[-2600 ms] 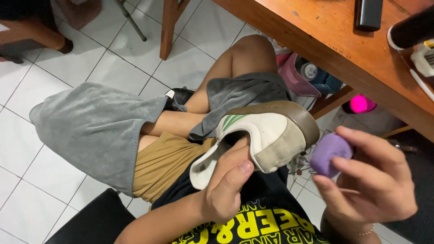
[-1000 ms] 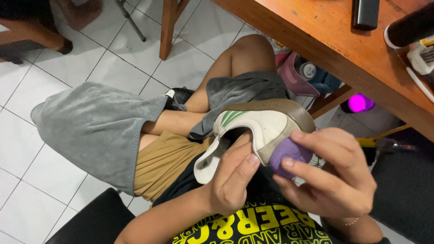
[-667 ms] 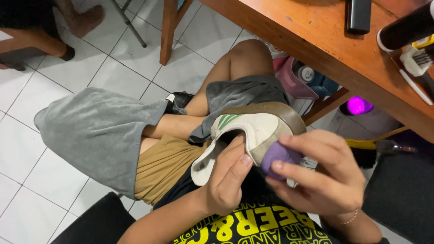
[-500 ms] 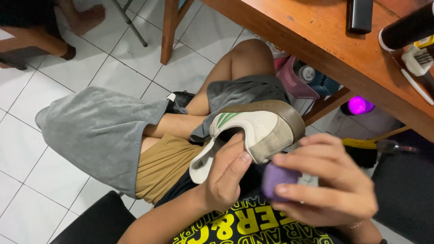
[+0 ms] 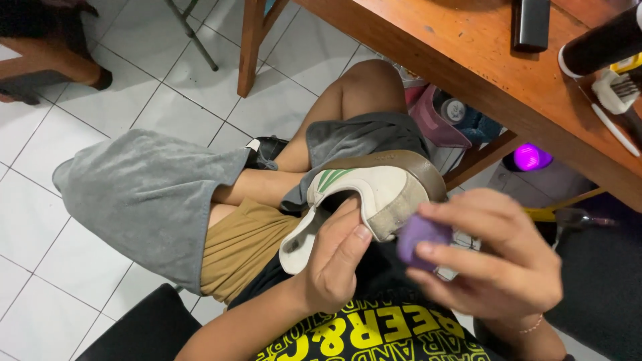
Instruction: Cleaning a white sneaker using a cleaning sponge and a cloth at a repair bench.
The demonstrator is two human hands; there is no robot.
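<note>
The white leather sneaker with green stripes and tan rubber sole [image 5: 374, 194] lies over the lap, sole up, long axis running from near left to far right. It looks light, stiff at the sole and soft in the upper. The left hand [image 5: 332, 264] grasps its collar. The right hand [image 5: 498, 257] pinches a small, soft-looking purple sponge [image 5: 420, 235] at its near end.

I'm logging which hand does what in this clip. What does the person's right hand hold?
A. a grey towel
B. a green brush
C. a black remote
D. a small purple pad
D: the right hand pinches a small purple pad between its fingertips beside the heel of the white shoe, which the left hand steadies.
</note>
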